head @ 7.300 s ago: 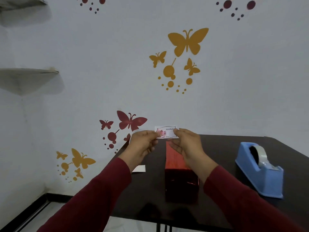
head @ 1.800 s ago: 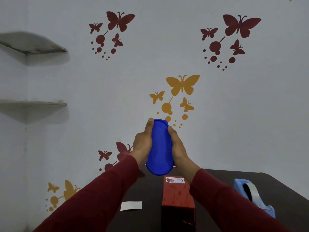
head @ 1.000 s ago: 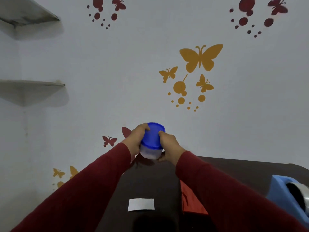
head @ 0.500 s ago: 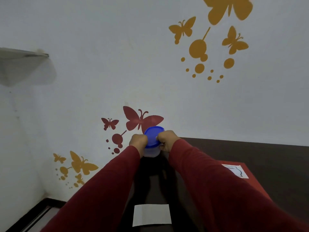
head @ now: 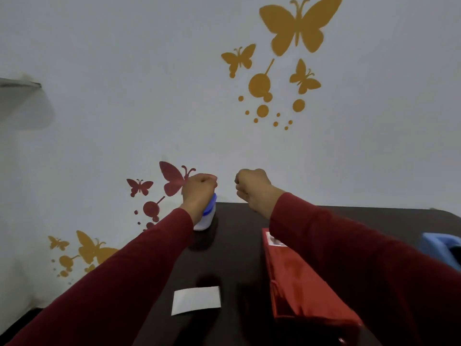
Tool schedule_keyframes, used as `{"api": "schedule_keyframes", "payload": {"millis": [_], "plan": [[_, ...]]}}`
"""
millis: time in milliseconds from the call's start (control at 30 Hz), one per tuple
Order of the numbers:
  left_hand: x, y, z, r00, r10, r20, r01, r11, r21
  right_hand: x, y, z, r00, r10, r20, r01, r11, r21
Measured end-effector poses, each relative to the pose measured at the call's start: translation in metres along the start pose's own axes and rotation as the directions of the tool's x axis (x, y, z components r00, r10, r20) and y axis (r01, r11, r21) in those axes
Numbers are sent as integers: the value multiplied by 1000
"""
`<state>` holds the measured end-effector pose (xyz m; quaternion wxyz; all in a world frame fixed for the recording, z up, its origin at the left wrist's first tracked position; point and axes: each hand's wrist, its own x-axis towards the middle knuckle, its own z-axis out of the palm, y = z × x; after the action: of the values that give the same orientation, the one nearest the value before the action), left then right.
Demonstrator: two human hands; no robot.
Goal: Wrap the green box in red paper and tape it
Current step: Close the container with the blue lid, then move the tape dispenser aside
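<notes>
hands [head: 225,189] fisted (both empty), wrapped box [head: 304,283] beside

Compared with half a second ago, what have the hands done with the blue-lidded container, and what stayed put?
Both hands have let go of the blue-lidded container, which now stands on the dark table by the wall. The left hand hovers curled just above it; the right hand has drawn away to the right, curled and holding nothing. The red-wrapped box, its label and the white paper slip stayed where they were.

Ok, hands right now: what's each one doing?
Left hand: fist, empty, above the blue-lidded jar.
Right hand: fist, empty, in the air.
</notes>
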<state>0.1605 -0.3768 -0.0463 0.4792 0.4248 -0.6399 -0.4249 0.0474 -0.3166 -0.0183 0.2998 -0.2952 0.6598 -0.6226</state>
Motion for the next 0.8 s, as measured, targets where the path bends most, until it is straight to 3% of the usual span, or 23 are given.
{"api": "schedule_keyframes", "payload": {"millis": [100, 267, 333, 400, 500, 600, 700, 800], "plan": [[-40, 34, 20, 971, -30, 238, 69, 985, -157, -50, -15, -56, 982, -149, -111, 134, 982, -136], [-118, 73, 91, 866, 9, 500, 95, 979, -182, -145, 6, -162, 907, -391, -155, 336, 895, -293], [-154, 84, 130, 793, 6, 610, 122, 978, -169, -171, 22, -208, 884, -439, -162, 315, 815, -486], [-181, 92, 168, 726, -30, 687, 162, 978, -129, -191, 42, -250, 885, -441, -149, 195, 643, -740], [-217, 99, 220, 657, -107, 747, 238, 969, -70, -218, 79, -302, 826, -508, -245, 43, 489, -872], [-247, 92, 264, 642, -154, 751, 276, 960, -39, -229, 121, -342, 781, -508, -362, -62, 514, -855], [-243, 60, 303, 690, -179, 702, 327, 942, -80, -235, 143, -360, 863, -304, -404, -80, 708, -702], [-243, 33, 332, 696, -242, 676, 441, 887, -135, -235, 151, -372, 899, -245, -363, -60, 751, -657]]}}
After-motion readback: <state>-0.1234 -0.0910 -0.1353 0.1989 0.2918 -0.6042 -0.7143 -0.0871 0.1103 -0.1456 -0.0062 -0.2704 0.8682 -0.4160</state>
